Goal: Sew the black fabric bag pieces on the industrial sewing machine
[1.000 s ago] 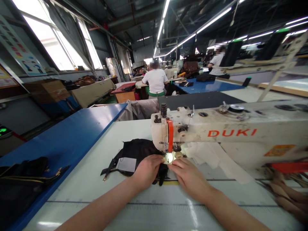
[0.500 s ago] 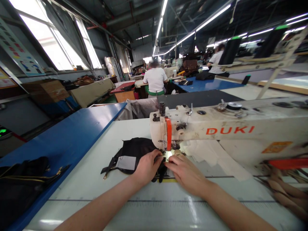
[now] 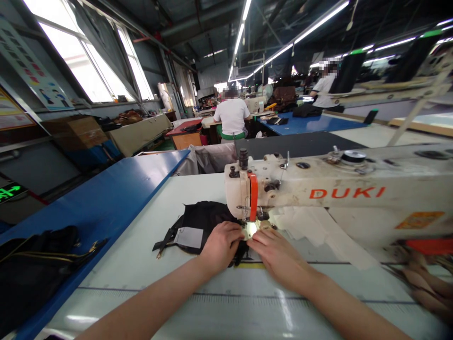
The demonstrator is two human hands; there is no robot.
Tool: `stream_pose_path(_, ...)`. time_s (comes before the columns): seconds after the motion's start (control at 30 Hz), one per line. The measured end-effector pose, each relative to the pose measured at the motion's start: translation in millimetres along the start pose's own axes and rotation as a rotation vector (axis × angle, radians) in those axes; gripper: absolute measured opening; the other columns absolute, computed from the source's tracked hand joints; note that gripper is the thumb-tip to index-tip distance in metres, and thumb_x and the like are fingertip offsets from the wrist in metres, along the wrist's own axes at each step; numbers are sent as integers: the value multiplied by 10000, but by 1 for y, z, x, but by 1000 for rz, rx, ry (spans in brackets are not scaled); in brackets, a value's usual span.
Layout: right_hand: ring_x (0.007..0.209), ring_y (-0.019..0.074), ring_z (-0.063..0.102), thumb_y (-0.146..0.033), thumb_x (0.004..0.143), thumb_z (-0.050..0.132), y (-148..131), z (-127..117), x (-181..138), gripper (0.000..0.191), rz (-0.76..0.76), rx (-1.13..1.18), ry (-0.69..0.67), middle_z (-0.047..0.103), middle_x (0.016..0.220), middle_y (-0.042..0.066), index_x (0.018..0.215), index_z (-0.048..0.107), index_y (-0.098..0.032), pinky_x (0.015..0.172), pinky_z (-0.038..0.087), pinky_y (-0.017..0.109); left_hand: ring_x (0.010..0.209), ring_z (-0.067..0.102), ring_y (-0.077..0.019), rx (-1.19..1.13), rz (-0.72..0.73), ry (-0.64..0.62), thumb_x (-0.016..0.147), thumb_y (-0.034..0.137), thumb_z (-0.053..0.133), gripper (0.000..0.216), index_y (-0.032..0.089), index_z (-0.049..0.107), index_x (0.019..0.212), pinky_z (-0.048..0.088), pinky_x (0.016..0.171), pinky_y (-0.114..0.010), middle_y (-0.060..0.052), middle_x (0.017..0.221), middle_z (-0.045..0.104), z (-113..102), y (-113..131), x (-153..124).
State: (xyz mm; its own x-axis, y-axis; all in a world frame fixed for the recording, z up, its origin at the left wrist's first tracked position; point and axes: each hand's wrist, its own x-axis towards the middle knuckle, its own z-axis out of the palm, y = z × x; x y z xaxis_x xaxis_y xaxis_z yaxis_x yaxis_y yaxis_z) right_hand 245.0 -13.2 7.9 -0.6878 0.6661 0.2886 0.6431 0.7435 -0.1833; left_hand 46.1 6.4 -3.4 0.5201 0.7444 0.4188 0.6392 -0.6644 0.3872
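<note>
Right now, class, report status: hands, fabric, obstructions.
Left hand presses black fabric piece. Right hand flat beside it, under white sewing machine head. Nothing blocks hands.

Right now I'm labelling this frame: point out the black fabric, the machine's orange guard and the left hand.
black fabric [image 3: 203,219]: head view, its bare middle.
orange guard [image 3: 252,198]: head view, mid-strip.
left hand [image 3: 221,245]: head view, back of hand.

The right hand [image 3: 279,252] has slid a little closer to the left hand [image 3: 221,243]. Their fingertips now meet on the black cloth [image 3: 201,219], right under the sewing machine [image 3: 318,189]. A second ago, a small gap showed between the two hands.
</note>
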Motion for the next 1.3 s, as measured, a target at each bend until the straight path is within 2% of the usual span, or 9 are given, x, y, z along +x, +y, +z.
stream_pose_path(0.17,927,208,499,-11,803,486,0,1,-2,304,14,23,-19,582,913,48,1022,601,-188,866,393,363,1094,519,-181,150,256,-101,911,169,473,203,214,643,1014,354,1033,-403,-40,1046,661,-13,-6,0)
stream_pose_path(0.33,914,211,485,-27,825,495,1,1,-2,290,33,36,-39,580,907,42,1036,607,-192,869,389,359,1124,517,-169,181,366,-157,943,188,420,223,169,617,1048,337,1066,-374,-59,1076,656,-16,-11,3)
stream_pose_path(0.57,911,214,480,-17,815,508,1,3,-2,309,46,46,-49,575,935,45,1055,600,-188,860,395,361,1056,566,-178,48,278,-169,925,157,403,252,168,642,1004,455,952,-325,-58,1046,663,-17,-14,3)
stream_pose_path(0.73,905,217,483,-20,814,509,1,3,-3,305,52,56,-55,575,931,47,1047,606,-192,854,400,367,1051,570,-181,40,245,-193,925,164,402,263,181,642,1030,454,949,-328,-51,1049,660,-18,-14,3)
stream_pose_path(1.1,928,217,486,-24,828,493,-2,-1,-2,317,61,51,-62,579,939,51,1072,606,-191,864,393,359,1038,579,-179,73,270,-172,930,179,413,253,181,651,1017,462,924,-327,-52,1047,665,-19,-14,2)
stream_pose_path(1.3,923,219,496,-31,822,477,0,0,3,333,103,-6,-65,586,964,59,1095,596,-180,851,379,358,1045,589,-180,68,268,-166,930,181,402,273,192,651,1044,470,919,-343,-58,1061,670,-17,-23,7)
